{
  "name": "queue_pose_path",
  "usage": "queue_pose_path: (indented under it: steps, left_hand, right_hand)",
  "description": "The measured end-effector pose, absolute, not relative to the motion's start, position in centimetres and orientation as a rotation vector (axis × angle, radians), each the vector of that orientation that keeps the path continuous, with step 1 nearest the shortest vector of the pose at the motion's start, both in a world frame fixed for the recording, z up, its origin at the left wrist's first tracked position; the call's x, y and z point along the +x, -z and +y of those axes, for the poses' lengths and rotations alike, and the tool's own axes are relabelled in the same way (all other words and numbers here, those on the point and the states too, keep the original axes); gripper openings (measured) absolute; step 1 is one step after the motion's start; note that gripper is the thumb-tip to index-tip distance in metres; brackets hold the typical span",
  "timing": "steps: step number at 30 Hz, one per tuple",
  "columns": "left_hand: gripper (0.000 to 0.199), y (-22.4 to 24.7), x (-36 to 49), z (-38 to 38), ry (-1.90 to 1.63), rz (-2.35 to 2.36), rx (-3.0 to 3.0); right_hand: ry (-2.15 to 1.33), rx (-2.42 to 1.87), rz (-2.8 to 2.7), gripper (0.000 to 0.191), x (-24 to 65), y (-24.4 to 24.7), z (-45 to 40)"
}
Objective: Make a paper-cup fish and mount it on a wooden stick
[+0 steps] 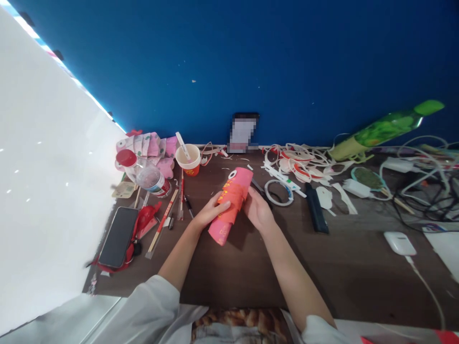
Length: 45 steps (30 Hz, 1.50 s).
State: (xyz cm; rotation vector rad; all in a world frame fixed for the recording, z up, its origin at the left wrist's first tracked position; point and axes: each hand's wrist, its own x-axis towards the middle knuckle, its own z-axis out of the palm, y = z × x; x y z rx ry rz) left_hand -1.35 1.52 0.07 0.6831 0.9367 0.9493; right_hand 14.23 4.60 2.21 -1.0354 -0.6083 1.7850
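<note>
- While clamping pink paper roll (234,200) in left grip (211,210), touches edge with right grip (260,210)
- Can't tell right closure
- Looks light, crushable; hold gently mid-body

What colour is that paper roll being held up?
The paper roll is mostly pink and orange, with yellow markings; the head view shows it best.

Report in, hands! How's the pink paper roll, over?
Left hand holding pink paper roll, right hand at its side. Roll tilted, eye near far end. White ring close on the right, apparently not blocking.
</note>
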Motion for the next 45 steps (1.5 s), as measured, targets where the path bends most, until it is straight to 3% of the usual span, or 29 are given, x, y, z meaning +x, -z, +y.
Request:
queue_pose_path:
  steps: [6, 17, 31, 45]
  left_hand:
    - [0.064, 0.9, -1.4, 2.4, -1.025, 0.817, 0.536]
    - [0.05, 0.0, -2.2, 2.9, -1.091, 0.878, 0.485]
    - [0.058, -0.8, -2.1, 2.6, -1.142, 0.93, 0.46]
    - [0.057, -0.5, -2.5, 2.7, -1.15, 0.987, 0.527]
  right_hand:
    - [-1.638, -1.195, -0.744, 0.043, 14.7, -2.3, 4.1]
    - [-1.848, -1.141, -0.809, 0.046, 16.2, -2.7, 4.3]
    - [-1.848, -1.243, -0.957, 0.036, 16.9, -2.2, 4.8]
    - [-1.816, -1.269, -0.981, 0.038, 16.3, -1.7, 3.9]
